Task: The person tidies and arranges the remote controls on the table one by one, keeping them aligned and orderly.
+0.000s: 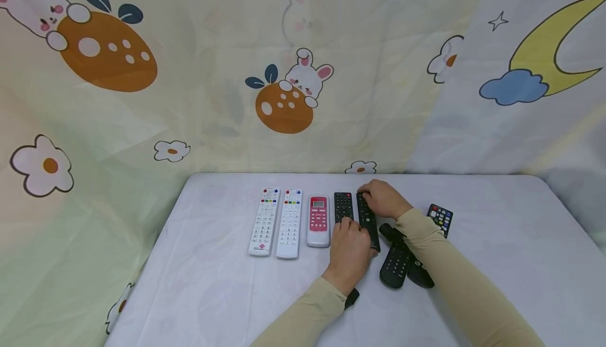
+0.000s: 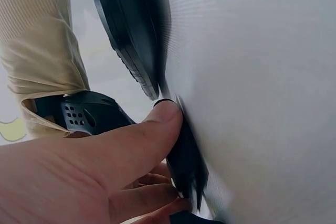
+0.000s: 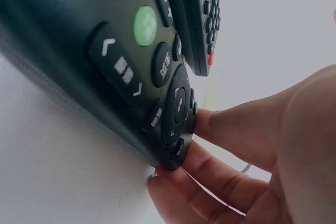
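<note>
The right hand [image 1: 385, 200] holds the far end of a long black remote [image 1: 367, 221], its grip narrow, thumb at one side and fingers at the other. The left hand [image 1: 349, 249] pinches the same remote's near end — also a narrow grip, thumb at the tip. This remote lies on the white surface [image 1: 502, 210], rightmost in a row with a red-buttoned remote [image 1: 343, 204], a red-faced remote [image 1: 319, 221] and two white remotes [image 1: 289, 223]. Dark remotes [image 1: 395, 268] lie beside and under the right sleeve [image 1: 459, 268].
</note>
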A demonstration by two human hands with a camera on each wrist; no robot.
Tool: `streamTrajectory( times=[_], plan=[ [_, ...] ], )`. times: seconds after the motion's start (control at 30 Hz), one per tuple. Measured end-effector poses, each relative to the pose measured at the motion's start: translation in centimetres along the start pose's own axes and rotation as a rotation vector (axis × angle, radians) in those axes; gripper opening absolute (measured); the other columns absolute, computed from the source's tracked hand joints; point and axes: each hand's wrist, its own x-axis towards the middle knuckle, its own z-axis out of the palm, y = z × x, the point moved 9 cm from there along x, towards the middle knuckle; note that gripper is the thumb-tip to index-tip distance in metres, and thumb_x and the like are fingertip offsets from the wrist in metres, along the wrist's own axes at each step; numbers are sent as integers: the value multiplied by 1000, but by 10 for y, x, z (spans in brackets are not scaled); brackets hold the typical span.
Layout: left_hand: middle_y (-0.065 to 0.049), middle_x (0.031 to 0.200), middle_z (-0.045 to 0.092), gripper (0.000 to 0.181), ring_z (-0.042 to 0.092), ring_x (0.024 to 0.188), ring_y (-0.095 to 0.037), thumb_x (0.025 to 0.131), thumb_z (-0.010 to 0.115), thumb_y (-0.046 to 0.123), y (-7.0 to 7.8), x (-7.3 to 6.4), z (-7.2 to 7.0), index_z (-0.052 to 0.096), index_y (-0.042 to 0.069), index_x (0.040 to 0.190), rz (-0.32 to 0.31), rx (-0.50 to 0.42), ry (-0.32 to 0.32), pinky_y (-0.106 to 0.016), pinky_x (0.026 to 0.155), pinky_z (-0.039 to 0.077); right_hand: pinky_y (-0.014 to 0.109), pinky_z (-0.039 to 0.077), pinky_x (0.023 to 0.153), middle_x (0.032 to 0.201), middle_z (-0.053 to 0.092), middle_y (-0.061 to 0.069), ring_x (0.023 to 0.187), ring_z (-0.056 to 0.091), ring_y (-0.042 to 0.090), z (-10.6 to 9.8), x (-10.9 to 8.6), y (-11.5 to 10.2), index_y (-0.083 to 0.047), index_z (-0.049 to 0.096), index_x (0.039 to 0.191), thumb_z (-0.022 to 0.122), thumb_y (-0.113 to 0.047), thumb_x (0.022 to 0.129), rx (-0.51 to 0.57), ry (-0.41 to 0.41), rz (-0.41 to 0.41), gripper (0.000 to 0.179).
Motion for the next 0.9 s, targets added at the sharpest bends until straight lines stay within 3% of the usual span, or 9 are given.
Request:
streamTrajectory(
  times=[0.37,0.63,0.9],
  plan=[
    [-5,104,72,50,55,99,-20,74,86,52,-1,-1,-1,80,10,100,-15,-18,-35,-32,81,45,52,46,99,122,66,24,116,60,39,0,-1,1,8,65,125,48,-4,101,50,-13,16,32],
    [-4,104,72,49,57,103,-20,73,88,49,-2,-2,-3,80,11,103,-13,-76,-19,-32,83,46,56,45,97,122,65,26,117,58,43,-17,-14,0,9,64,126,46,-5,102,105,59,-46,33],
    [-2,106,72,48,57,104,-19,75,88,46,-3,-3,-6,79,12,108,-14,-155,-17,-31,84,46,56,46,95,125,61,29,113,59,42,-31,-33,4,9,62,127,46,-6,102,106,100,-4,34]
  ],
)
